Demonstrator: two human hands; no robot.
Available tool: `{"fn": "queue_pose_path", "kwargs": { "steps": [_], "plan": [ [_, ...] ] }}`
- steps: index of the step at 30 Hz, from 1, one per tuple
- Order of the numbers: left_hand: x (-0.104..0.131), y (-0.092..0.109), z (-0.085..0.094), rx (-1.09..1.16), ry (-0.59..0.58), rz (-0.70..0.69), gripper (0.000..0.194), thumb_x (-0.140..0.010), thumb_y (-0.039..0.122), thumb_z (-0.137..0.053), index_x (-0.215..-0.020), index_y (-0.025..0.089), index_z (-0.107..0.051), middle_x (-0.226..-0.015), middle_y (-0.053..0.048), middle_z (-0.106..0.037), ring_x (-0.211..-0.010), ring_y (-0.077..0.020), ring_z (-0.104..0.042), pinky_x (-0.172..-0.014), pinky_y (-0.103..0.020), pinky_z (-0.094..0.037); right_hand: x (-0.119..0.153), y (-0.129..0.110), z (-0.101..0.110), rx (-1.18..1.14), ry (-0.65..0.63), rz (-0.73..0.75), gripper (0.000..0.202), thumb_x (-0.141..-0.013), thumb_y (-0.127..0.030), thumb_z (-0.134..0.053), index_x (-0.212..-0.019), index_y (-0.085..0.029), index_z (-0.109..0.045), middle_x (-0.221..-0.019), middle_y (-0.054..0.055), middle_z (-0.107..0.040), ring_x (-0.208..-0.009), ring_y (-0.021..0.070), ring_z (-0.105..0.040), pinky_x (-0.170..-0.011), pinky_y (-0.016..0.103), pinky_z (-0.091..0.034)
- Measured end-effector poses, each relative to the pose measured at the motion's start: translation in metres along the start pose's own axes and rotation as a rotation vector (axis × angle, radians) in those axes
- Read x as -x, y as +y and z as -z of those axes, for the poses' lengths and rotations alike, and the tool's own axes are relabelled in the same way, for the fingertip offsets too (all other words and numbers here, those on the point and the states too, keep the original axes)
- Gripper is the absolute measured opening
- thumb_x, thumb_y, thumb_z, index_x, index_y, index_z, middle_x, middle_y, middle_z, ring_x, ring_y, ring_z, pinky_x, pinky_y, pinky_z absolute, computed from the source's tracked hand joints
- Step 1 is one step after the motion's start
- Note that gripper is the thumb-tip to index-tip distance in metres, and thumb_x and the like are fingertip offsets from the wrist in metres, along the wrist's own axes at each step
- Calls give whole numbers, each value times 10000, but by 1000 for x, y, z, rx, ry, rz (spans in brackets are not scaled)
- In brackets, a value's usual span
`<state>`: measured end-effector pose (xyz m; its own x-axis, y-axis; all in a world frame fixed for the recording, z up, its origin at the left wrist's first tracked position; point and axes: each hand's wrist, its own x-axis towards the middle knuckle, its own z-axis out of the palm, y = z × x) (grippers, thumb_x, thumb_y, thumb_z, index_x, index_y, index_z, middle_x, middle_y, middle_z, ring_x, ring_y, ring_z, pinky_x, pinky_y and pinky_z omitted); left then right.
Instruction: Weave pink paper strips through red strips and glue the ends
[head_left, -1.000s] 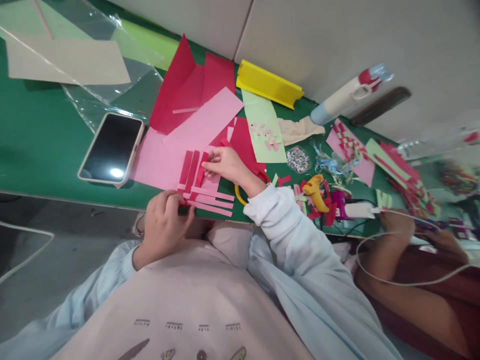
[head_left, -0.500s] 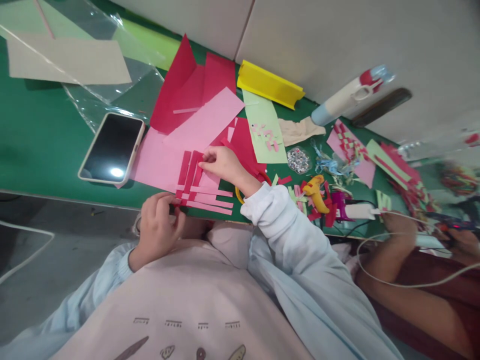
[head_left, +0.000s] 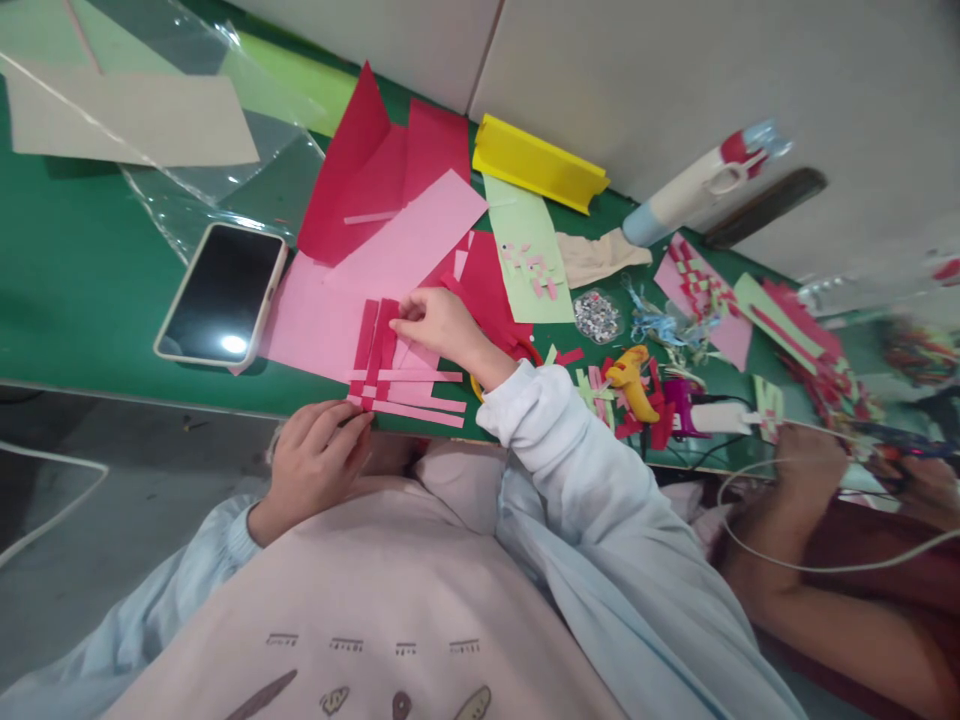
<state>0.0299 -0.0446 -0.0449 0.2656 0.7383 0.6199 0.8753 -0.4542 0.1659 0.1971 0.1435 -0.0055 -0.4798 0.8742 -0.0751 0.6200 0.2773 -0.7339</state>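
Note:
Red paper strips [head_left: 365, 335] run upright and cross several pink paper strips [head_left: 427, 391] in a small over-and-under weave at the table's front edge. At the weave's lower left corner, my left hand [head_left: 319, 445] is closed with its fingertips on the strips; its thumb is mostly hidden. Thumb and forefinger of my right hand [head_left: 442, 325] pinch the rightmost red strip near its upper part. Beneath the weave lies a large pink sheet [head_left: 300, 325]. Orange-handled scissors [head_left: 475, 390] are partly hidden under my right wrist.
A phone [head_left: 221, 292] lies left of the pink sheet. Behind are red card [head_left: 345, 170], a yellow folded piece [head_left: 536, 165] and a green sheet [head_left: 517, 220]. To the right sit a yellow glue gun [head_left: 634, 380], paper scraps and a co-worker's hand [head_left: 810, 460].
My right hand has shifted slightly left along the red strip. My left hand has flattened a little and moved down at the corner. The co-worker's near hand has moved slightly.

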Motion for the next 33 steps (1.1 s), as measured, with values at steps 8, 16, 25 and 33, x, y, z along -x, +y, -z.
{"fn": "queue_pose_path", "kwargs": {
  "steps": [8, 16, 25, 33],
  "plan": [
    [7, -2, 0, 39, -8, 46, 299, -784, 99, -657, -1057, 220, -654, -1024, -85, -709, -934, -240, -683, -819, -398, -549, -1, -8, 8, 126, -13, -51, 198, -780, -285, -742, -892, -143, -661, -839, 50, -711, -822, 185, -663, -730, 299, -463],
    [11, -22, 10, 77, -9, 181, 234, -830, 140, -601, -1031, 228, -682, -962, -51, -710, -926, -222, -674, -841, -413, -526, 52, -42, 42, 331, -45, 120, 164, -906, -239, -607, -1023, -144, -670, -963, 56, -716, -836, 173, -633, -741, 296, -449],
    [-30, -59, 25, 217, -205, 157, 269, -895, 144, -479, -1073, 191, -675, -1004, -74, -722, -964, -240, -652, -884, -421, -533, 100, -31, 7, 609, -73, 244, 275, -973, -226, -523, -1178, -105, -661, -1167, 126, -663, -1052, 268, -542, -959, 391, -438],
    [-77, -80, -3, 346, -479, -135, 526, -848, 99, -374, -1267, 228, -664, -1290, -35, -684, -1194, -229, -590, -1093, -428, -436, 113, -30, -14, 622, -8, 236, 366, -1030, -238, -391, -1279, -127, -635, -1335, 110, -623, -1180, 265, -501, -1009, 416, -424]
  ]
}}
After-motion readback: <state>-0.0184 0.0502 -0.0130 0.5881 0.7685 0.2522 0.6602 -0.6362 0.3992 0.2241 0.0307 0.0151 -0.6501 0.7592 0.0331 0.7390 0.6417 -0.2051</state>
